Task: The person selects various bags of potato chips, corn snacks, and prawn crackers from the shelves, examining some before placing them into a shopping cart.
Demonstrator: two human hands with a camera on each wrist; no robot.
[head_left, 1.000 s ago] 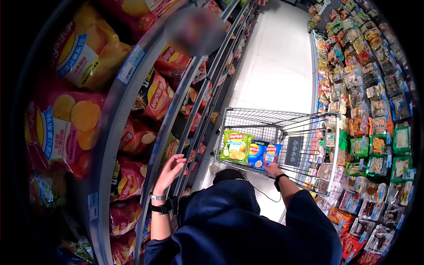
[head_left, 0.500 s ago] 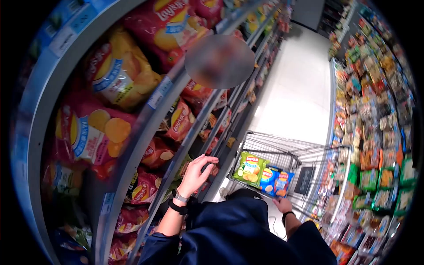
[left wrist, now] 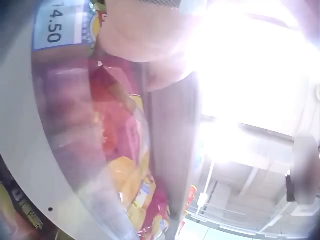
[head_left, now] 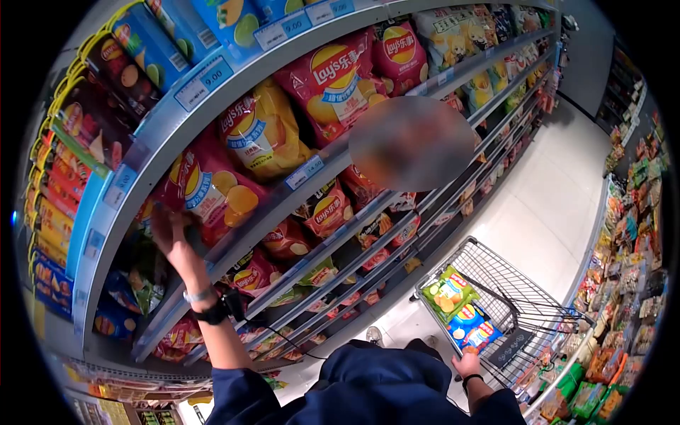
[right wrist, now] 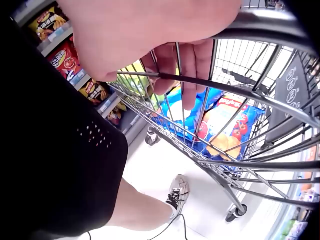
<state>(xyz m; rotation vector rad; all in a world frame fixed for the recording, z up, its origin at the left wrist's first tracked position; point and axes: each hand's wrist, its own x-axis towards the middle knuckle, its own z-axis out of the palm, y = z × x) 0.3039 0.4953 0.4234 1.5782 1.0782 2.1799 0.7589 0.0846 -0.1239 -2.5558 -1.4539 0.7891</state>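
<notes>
In the head view my left hand [head_left: 174, 239], blurred, reaches into the shelf at a large red Lay's chip bag [head_left: 212, 190], fingers extended toward its lower left side. In the left wrist view only part of that hand [left wrist: 150, 37] shows, above the shelf's clear front strip; its fingertips are hidden. My right hand [head_left: 467, 364] grips the near wire rim of a shopping cart [right wrist: 235, 90], fingers hooked over it to the inside. Inside the cart lie a green chip bag [head_left: 450, 292] and two blue chip bags, one plain blue [head_left: 464, 316] and one with red and white print [right wrist: 227, 122].
A yellow chip bag [head_left: 261, 133] and another red bag [head_left: 338, 79] share the shelf. Chip cans [head_left: 150, 48] stand above it. Price tags [head_left: 304, 172] line the shelf edges. Packed snack shelves [head_left: 616, 283] border the aisle on the right, beyond the white floor [head_left: 524, 191].
The view has swung left toward the shelf. My left hand has moved from beside the shelf front to the red chip bag. My right hand has shifted from the blue bags onto the cart's rim.
</notes>
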